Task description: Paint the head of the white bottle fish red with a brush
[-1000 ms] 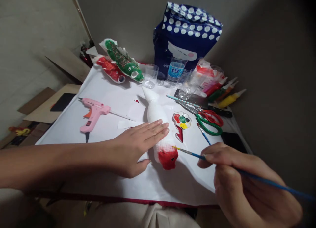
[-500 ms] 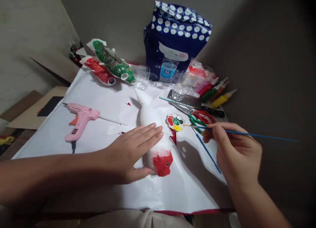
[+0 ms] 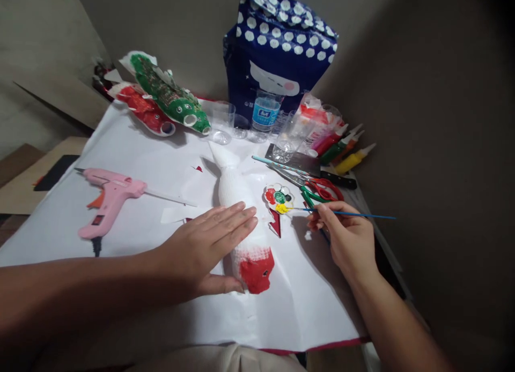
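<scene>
A white fish-shaped figure with a red painted head and a small dark eye lies lengthwise on the white-covered table. My left hand rests flat across its body, fingers stretched out, thumb beside the red head. In my right hand a thin blue paintbrush is pinched, its tip in the yellow paint of a small flower-shaped palette. Red, green, white and black paint also show in the palette's wells. Part of a second blue brush is hidden under my right hand. Beside the palette lies a dark red pointed scrap.
A pink glue gun lies at left. Green and red fish figures sit at the back left. Clear cups, a blue bag, paint bottles, scissors and a cleaver are at the back and right.
My right hand has moved left, bringing the brush tip from the palette's edge into the yellow paint. My left hand stays on the fish figure. The whole view has shifted slightly.
</scene>
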`<action>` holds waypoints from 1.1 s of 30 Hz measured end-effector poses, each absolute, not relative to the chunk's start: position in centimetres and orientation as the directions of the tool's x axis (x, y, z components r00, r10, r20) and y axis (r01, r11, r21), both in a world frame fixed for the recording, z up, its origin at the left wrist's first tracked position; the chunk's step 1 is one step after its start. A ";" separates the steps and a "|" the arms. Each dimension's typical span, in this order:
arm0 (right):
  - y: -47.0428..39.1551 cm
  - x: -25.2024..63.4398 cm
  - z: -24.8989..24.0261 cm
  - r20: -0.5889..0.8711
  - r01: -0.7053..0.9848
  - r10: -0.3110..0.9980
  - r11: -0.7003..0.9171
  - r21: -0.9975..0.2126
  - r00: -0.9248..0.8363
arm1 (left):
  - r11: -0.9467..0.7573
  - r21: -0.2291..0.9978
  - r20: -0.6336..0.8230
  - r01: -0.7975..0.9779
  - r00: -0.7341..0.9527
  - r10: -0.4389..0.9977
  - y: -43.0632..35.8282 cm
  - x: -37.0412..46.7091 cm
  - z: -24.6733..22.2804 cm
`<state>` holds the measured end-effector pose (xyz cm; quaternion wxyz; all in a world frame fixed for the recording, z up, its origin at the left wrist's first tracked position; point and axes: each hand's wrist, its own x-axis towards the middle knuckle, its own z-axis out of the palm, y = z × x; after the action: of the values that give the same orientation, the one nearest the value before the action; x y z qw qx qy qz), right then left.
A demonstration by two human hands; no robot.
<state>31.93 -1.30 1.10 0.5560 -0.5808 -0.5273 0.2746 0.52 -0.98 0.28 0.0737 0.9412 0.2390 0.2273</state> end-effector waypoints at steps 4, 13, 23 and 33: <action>-2.4 31.4 1.3 0.406 0.477 0.881 0.255 -0.841 0.244 | -0.879 0.234 0.392 0.416 0.787 0.477 -0.9 0.6 0.4; -3.0 31.4 1.2 0.633 0.737 0.774 0.443 -0.511 -0.026 | -0.893 0.197 0.416 0.405 0.790 0.450 -0.8 0.6 0.4; -3.1 32.0 0.7 0.671 0.744 0.671 0.614 -0.264 -0.316 | -0.888 0.191 0.415 0.418 0.785 0.459 -0.8 0.8 0.2; -3.4 31.5 1.6 0.617 0.714 0.614 0.690 -0.117 -0.492 | -0.884 0.166 0.429 0.436 0.776 0.463 -0.9 1.0 0.1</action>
<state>31.47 -3.39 1.62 0.3238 -0.3861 -0.8603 -0.0771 1.03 -0.94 0.06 0.0288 0.9418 0.2386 0.2349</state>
